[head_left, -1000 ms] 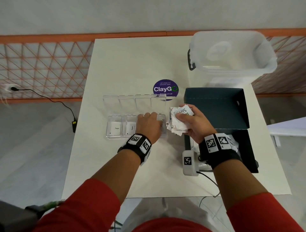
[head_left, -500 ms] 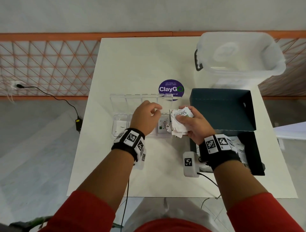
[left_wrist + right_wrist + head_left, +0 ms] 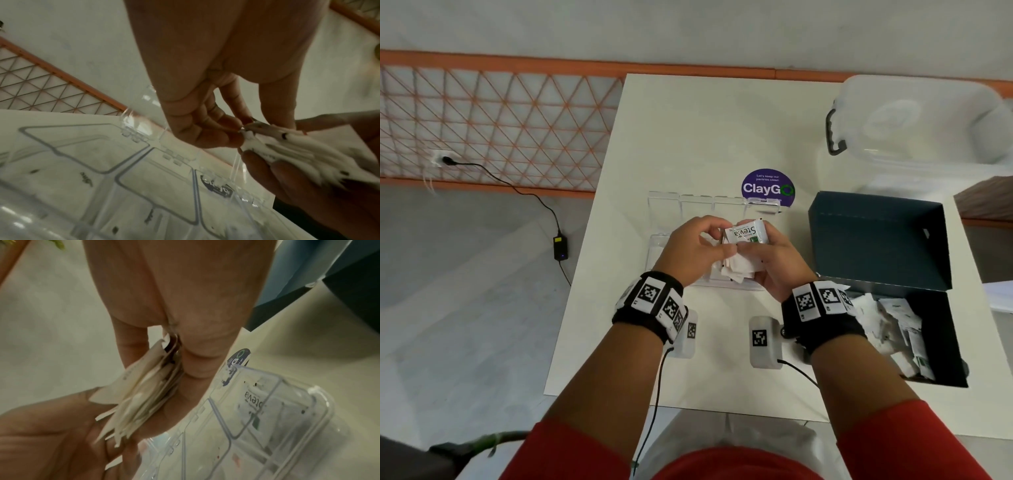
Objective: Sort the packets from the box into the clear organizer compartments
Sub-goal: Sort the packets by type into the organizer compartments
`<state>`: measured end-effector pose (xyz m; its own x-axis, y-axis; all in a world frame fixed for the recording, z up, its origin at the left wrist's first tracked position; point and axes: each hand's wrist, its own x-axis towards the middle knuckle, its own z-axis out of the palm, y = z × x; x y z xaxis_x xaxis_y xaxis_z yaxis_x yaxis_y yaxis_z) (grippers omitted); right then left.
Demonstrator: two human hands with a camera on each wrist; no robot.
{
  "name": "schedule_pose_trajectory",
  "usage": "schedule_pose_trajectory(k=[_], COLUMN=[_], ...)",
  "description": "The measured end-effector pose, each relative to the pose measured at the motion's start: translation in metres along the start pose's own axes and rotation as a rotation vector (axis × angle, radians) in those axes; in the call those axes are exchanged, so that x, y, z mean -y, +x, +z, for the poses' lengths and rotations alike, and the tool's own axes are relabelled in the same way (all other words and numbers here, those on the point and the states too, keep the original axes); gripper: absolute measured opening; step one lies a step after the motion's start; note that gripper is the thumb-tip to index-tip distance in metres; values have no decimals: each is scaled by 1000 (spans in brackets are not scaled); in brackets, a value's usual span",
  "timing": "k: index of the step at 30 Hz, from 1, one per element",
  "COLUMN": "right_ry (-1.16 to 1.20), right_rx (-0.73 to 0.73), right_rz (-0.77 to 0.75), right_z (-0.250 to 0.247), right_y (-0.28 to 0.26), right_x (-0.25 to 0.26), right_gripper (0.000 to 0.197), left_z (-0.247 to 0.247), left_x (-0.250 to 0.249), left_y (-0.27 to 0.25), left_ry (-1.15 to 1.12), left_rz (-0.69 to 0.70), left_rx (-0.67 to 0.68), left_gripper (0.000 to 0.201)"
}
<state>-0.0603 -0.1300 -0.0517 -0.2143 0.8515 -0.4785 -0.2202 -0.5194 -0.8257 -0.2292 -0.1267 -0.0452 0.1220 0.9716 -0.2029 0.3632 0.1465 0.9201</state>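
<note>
My right hand grips a fanned stack of white packets above the clear organizer; the top one reads "Stevia". My left hand meets the stack from the left. In the left wrist view its thumb and forefinger pinch the corner of one packet of the stack. The right wrist view shows the packets clamped between my right thumb and fingers, and a Stevia packet lying in an organizer compartment. The dark box at the right holds several more packets.
The organizer's lid stands open toward a purple ClayGo sticker. The box's flap stands up right of my hands. A translucent plastic bin sits at the far right of the white table. Cables hang off the near edge.
My left hand has lifted out of the organizer and moved right to the stack, where it now pinches a packet. My right hand has raised the stack a little.
</note>
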Motion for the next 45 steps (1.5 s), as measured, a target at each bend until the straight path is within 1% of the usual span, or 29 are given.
schedule_pose_trajectory(k=[4, 6, 8, 11, 14, 16, 19, 22, 26, 29, 31, 35, 36, 38, 41, 42, 43, 45], right_ry=[-4, -17, -19, -4, 41, 76, 150, 190, 215, 214, 203, 181, 175, 167, 166, 165, 160, 140], right_rx=[5, 1, -3, -29, -92, -117, -139, -163, -165, -142, -127, -101, -98, -102, -117, -116, -110, -90], right_rz=[-9, -12, -10, -2, 1, -5, -31, -51, -75, -85, -80, -75, -77, -73, -61, -60, -60, -59], right_z=[7, 9, 8, 0, -13, -24, -40, -53, -63, -63, -63, -63, -63, -63, -63, -62, -61, -60], right_y=[1, 0, -1, -1, -4, -6, -10, -13, -14, -12, -11, -10, -9, -8, -5, -5, -5, -5], right_x=[-7, -10, -12, -12, -9, -4, 4, 11, 15, 14, 13, 11, 11, 11, 9, 9, 9, 10], right_gripper=[29, 28, 28, 29, 30, 31, 30, 28, 27, 27, 27, 29, 30, 35, 41, 40, 39, 35], left_z=[-5, -4, -2, -2, -2, -1, 4, 10, 30, 48, 58, 72, 73, 73, 64, 61, 59, 60], left_x=[4, 7, 7, 5, 2, 0, -1, -1, -1, -2, -2, 4, 6, 11, 12, 10, 9, 6], left_y=[0, 1, 5, 12, 16, 18, 22, 28, 34, 36, 37, 36, 35, 34, 33, 33, 32, 30], left_ry=[-40, -30, -45, -159, -279, -284, -172, -75, 157, 270, 351, 657, 683, 660, 491, 453, 461, 618], left_rz=[-10, -25, -32, -66, -74, -58, -27, -40, -19, -2, 33, 155, 180, 207, 190, 195, 206, 224], left_rx=[-61, -97, -120, -134, -157, -165, -169, -169, -71, -12, 22, 87, 84, 45, -90, -109, -83, 78], left_gripper=[15, 12, 13, 15, 24, 28, 24, 20, 13, 9, 8, 8, 7, 7, 7, 7, 7, 12])
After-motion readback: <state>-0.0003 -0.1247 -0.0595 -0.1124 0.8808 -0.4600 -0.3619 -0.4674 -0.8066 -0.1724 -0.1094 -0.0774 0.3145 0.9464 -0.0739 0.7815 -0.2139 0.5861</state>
